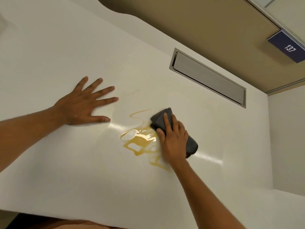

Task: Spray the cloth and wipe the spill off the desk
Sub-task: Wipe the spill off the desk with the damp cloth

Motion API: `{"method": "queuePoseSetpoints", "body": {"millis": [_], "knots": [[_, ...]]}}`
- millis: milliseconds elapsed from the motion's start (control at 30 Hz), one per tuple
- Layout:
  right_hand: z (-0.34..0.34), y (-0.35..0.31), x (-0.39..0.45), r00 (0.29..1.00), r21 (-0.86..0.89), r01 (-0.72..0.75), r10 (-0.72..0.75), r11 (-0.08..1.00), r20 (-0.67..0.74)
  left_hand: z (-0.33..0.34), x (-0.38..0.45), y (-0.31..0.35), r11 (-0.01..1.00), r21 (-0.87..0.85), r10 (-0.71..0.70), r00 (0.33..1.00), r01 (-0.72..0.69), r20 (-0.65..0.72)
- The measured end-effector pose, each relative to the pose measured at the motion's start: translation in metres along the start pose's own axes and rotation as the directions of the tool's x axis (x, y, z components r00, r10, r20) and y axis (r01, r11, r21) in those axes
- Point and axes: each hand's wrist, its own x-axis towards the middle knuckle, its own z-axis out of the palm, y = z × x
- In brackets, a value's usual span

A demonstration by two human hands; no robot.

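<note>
one navy sign (288, 47) reading "137"

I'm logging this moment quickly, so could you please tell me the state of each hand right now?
Left hand: open, flat on the desk, holding nothing.
Right hand: pressing the cloth onto the desk beside the spill.

white "137" on dark blue sign (288, 47), upper right partition
</note>
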Motion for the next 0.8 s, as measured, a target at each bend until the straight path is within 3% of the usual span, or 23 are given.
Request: {"method": "queuePoseSetpoints", "body": {"millis": [100,367,500,667,800], "knots": [[0.0,0.003,0.004,1.0,0.029,-0.021,0.02,0.999,0.012,0.002,0.0,0.0,1.0,-0.008,-0.004,1.0,0.004,-0.01],[-0.022,0.06,0.107,0.984,0.036,-0.178,0.178,0.983,0.001,0.004,-0.001,-0.001,1.0,-0.014,-0.002,1.0,0.002,-0.002],[-0.011,0.068,0.054,0.97,0.052,-0.236,0.238,0.97,-0.04,0.004,-0.001,0.0,1.0,-0.012,0.003,1.0,-0.003,0.001],[0.01,0.028,-0.052,0.968,0.037,-0.243,0.245,0.969,-0.06,0.006,0.001,-0.002,1.0,-0.025,0.01,1.0,-0.011,-0.028],[0.01,0.022,-0.043,0.979,0.027,-0.202,0.202,0.979,-0.037,0.011,0.001,-0.002,1.0,-0.017,0.015,0.999,-0.015,-0.039]]}}
